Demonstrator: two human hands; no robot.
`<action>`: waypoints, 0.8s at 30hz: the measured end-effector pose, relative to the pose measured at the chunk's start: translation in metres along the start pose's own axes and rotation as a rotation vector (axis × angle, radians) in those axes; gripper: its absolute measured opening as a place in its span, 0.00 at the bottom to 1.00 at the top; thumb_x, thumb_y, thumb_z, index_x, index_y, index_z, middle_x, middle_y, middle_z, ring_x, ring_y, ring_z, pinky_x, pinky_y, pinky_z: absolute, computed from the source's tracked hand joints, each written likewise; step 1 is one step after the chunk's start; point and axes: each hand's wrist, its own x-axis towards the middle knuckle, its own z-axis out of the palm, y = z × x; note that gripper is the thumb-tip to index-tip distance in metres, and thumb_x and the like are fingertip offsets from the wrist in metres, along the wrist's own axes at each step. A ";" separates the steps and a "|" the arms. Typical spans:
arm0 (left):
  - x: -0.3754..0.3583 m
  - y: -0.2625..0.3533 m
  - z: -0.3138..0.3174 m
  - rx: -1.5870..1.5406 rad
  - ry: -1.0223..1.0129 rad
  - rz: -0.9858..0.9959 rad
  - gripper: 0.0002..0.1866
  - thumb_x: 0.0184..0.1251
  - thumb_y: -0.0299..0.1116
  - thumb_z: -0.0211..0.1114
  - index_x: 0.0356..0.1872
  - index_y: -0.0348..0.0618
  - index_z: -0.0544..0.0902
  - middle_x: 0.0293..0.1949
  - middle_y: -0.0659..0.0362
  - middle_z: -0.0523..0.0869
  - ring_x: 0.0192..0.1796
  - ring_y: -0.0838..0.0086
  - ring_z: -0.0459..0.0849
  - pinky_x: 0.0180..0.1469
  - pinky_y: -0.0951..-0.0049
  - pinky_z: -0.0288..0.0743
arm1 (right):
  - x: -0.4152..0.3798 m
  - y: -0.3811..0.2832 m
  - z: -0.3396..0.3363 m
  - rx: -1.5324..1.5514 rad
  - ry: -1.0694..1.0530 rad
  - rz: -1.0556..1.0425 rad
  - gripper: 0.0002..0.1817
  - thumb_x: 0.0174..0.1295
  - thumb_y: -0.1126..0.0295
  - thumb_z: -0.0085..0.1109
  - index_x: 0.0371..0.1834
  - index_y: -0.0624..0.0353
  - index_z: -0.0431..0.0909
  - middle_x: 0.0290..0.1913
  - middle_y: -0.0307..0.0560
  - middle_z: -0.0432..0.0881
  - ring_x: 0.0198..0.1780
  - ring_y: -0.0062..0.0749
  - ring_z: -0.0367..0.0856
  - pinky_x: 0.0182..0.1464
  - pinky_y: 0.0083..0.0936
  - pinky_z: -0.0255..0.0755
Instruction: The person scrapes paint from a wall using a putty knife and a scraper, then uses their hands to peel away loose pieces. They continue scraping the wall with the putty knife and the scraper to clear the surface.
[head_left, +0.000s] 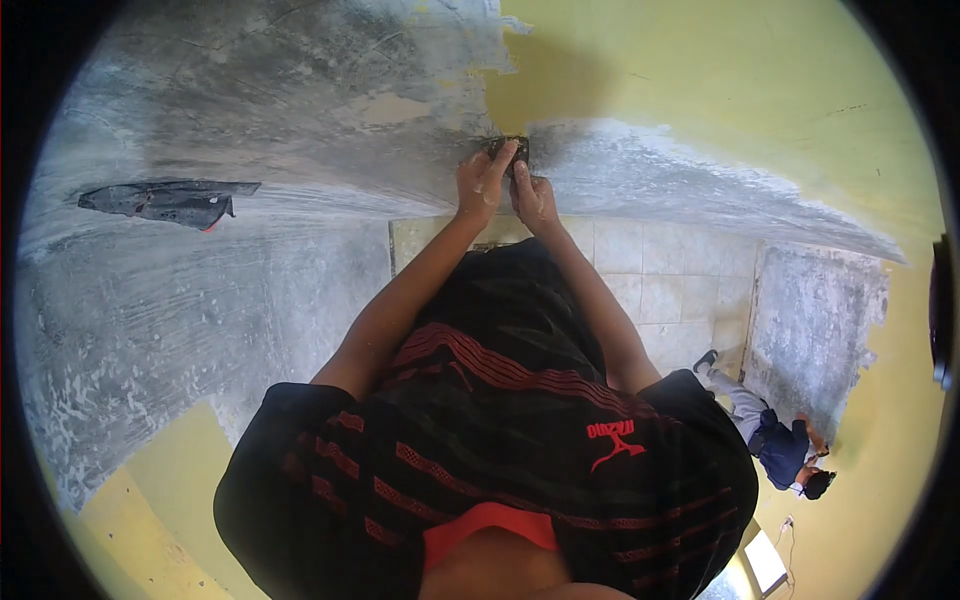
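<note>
Two hands, left hand (482,183) and right hand (533,197), together clamped on one dark block (511,148), against scraped wall (300,90).

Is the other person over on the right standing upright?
No, the other person is down low by the scraped wall patch, legs stretched along the tiled floor.

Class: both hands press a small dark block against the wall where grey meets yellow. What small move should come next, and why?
Probably slide the block a little to the right, onto the yellow paint. The left hand and right hand hold it right at the edge where the scraped grey wall ends, and yellow remains just beyond.
</note>
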 end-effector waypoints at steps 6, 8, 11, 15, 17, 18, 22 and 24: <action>-0.003 0.059 -0.002 -0.265 0.008 -0.019 0.16 0.74 0.38 0.78 0.29 0.41 0.85 0.32 0.65 0.88 0.33 0.86 0.78 0.37 0.78 0.71 | -0.001 -0.056 0.009 0.031 0.000 -0.081 0.38 0.84 0.42 0.49 0.15 0.56 0.72 0.16 0.35 0.70 0.21 0.22 0.67 0.25 0.30 0.62; -0.006 0.089 -0.001 -0.326 0.024 -0.010 0.15 0.74 0.37 0.78 0.31 0.40 0.86 0.32 0.65 0.88 0.33 0.86 0.78 0.37 0.78 0.72 | -0.001 -0.068 0.015 0.077 -0.025 -0.079 0.38 0.84 0.42 0.49 0.16 0.56 0.72 0.16 0.35 0.70 0.20 0.22 0.67 0.24 0.30 0.62; -0.006 0.089 0.000 -0.375 0.031 0.016 0.11 0.75 0.34 0.76 0.34 0.38 0.88 0.35 0.64 0.90 0.35 0.85 0.81 0.39 0.78 0.74 | -0.003 -0.069 0.017 0.140 -0.045 -0.068 0.37 0.84 0.42 0.49 0.17 0.56 0.72 0.16 0.34 0.70 0.20 0.22 0.67 0.24 0.29 0.61; -0.002 0.044 -0.010 -0.048 0.016 -0.011 0.18 0.73 0.40 0.78 0.32 0.33 0.89 0.29 0.62 0.89 0.32 0.84 0.78 0.34 0.75 0.72 | -0.002 -0.033 0.018 0.144 -0.023 -0.002 0.36 0.84 0.42 0.50 0.18 0.55 0.73 0.17 0.34 0.70 0.20 0.22 0.67 0.24 0.28 0.61; 0.009 0.008 -0.005 -0.126 0.012 0.015 0.19 0.73 0.41 0.78 0.30 0.33 0.88 0.27 0.63 0.88 0.30 0.84 0.77 0.33 0.73 0.71 | 0.001 -0.025 0.015 0.155 -0.042 0.022 0.35 0.84 0.42 0.50 0.18 0.55 0.73 0.17 0.34 0.70 0.20 0.22 0.67 0.24 0.28 0.62; 0.008 -0.003 -0.003 -0.204 0.006 0.035 0.21 0.72 0.42 0.79 0.28 0.33 0.87 0.25 0.64 0.87 0.29 0.83 0.76 0.32 0.72 0.71 | -0.001 -0.018 0.013 0.167 -0.058 0.053 0.35 0.83 0.41 0.51 0.19 0.54 0.73 0.18 0.34 0.70 0.20 0.22 0.67 0.24 0.28 0.62; 0.002 0.008 -0.010 0.002 -0.029 -0.025 0.23 0.72 0.44 0.79 0.26 0.33 0.86 0.23 0.63 0.85 0.28 0.82 0.75 0.32 0.70 0.71 | 0.004 0.000 0.008 0.133 -0.076 0.040 0.34 0.83 0.41 0.52 0.20 0.54 0.74 0.19 0.33 0.72 0.21 0.22 0.68 0.25 0.28 0.62; 0.008 -0.004 -0.010 0.111 -0.029 -0.023 0.25 0.72 0.46 0.78 0.26 0.33 0.85 0.22 0.61 0.84 0.28 0.82 0.74 0.32 0.69 0.71 | 0.004 0.000 0.011 0.101 -0.030 -0.002 0.35 0.85 0.40 0.45 0.19 0.49 0.70 0.15 0.31 0.66 0.15 0.19 0.63 0.19 0.25 0.55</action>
